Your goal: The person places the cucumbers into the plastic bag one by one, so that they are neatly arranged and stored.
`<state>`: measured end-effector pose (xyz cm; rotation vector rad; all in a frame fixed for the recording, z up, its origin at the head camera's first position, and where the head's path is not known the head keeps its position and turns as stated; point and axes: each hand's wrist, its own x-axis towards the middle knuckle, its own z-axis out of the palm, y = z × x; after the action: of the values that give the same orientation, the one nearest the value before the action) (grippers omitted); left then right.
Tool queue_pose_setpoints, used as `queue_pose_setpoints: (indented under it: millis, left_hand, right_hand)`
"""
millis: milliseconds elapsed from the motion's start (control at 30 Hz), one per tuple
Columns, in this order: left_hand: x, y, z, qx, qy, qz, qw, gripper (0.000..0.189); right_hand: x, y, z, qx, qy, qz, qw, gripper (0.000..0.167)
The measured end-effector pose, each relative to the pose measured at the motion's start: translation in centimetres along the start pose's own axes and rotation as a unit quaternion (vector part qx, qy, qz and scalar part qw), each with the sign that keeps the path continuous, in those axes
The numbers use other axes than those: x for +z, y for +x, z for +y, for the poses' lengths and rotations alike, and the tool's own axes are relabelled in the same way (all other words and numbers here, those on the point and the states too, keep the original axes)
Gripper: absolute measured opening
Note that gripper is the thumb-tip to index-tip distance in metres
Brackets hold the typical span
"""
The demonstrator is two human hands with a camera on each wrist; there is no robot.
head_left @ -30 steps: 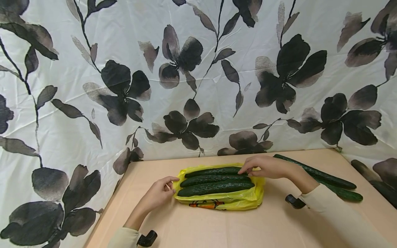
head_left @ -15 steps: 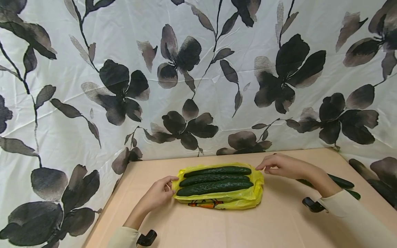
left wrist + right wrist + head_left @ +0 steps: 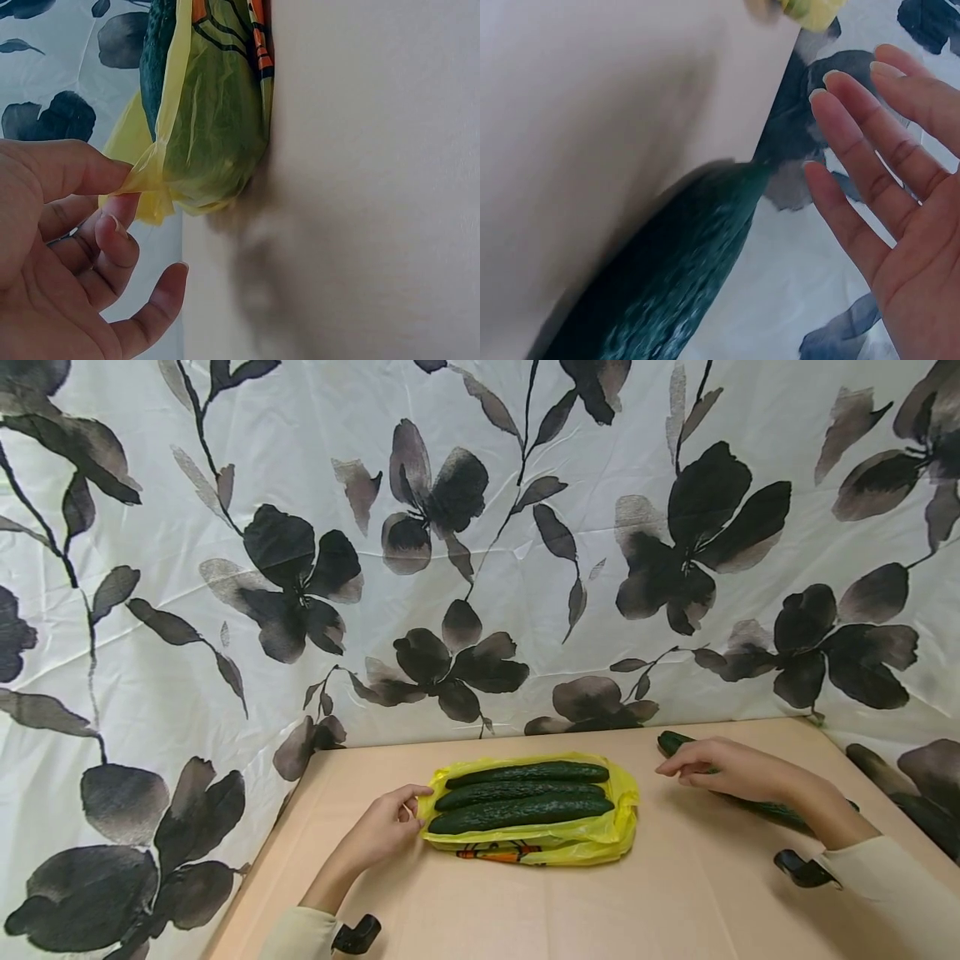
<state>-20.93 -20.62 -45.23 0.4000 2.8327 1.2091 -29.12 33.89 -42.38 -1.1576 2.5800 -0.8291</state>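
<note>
Bare left hand (image 3: pixel 381 832): thumb and forefinger pinched together, other fingers loosely bent. Bare right hand (image 3: pixel 738 768): held off the worktop, fingers relaxed, slightly spread

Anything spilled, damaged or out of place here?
Nothing stands out. Three long dark-green cucumbers lie side by side in the open yellow plastic bag; no spill or tear shows. A loose dark-green cucumber is partly hidden by the right hand in the head view.

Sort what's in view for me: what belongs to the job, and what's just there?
Likely in the job:
left hand, pinching the bag's edge
yellow bag
three cucumbers in it
right hand
loose cucumber near it

Apparently just there:
floral cloth behind
black wrist devices
tabletop, merely supporting
</note>
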Motion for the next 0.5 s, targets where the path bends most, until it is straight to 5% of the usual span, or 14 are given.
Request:
queue_pose_setpoints:
  millis: [500]
  left_hand:
    - [-0.2, 0.0, -0.3, -0.003, 0.004, 0.001, 1.0000, 0.045]
  right_hand:
    - [0.1, -3.9, 3.4, -0.008, -0.018, 0.035, 0.9992, 0.028]
